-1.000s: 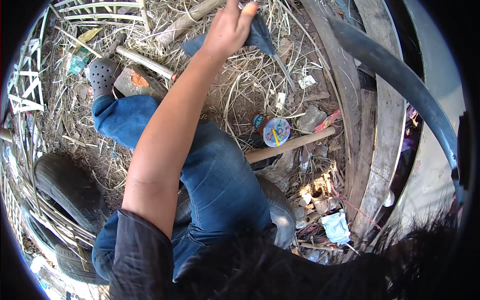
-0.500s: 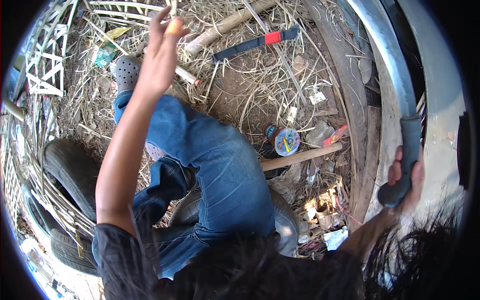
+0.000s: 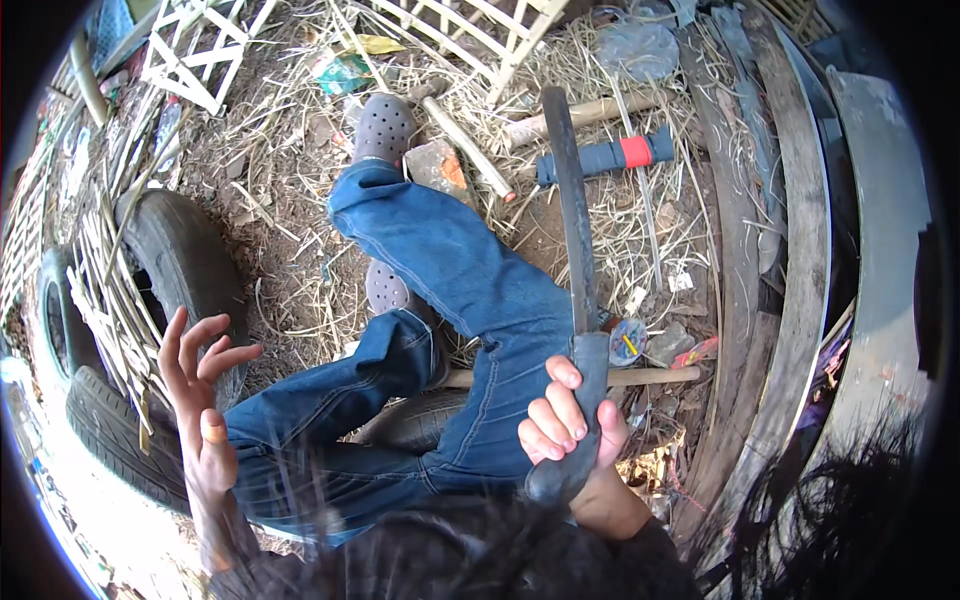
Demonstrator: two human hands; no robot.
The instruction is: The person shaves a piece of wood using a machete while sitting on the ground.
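A machete (image 3: 577,240) with a dark blade and a black handle stands upright in front of my right thigh. My right hand (image 3: 560,420) is wrapped round its handle, the rounded butt sticking out below the fingers. On the other side, my left hand (image 3: 205,390) is raised near the tires, holding nothing, with its fingers spread and bent a little. Beyond the blade, a dark sheath-like strip with a red band (image 3: 636,152) lies on the straw-covered ground. My legs in blue jeans (image 3: 470,270) are bent across the middle, with grey clogs (image 3: 385,130) on the feet.
Old tires (image 3: 185,250) and a bundle of split strips (image 3: 115,290) lie at left. A woven lattice (image 3: 480,35) stands at the far side. A hammer (image 3: 470,150) rests past my foot. Wooden planks (image 3: 800,240) run along the right, beside a grey panel (image 3: 870,200).
My right hand has brought the machete from the far right to the middle, in front of my thigh. My left hand has come back and down toward the tires. The view has shifted.
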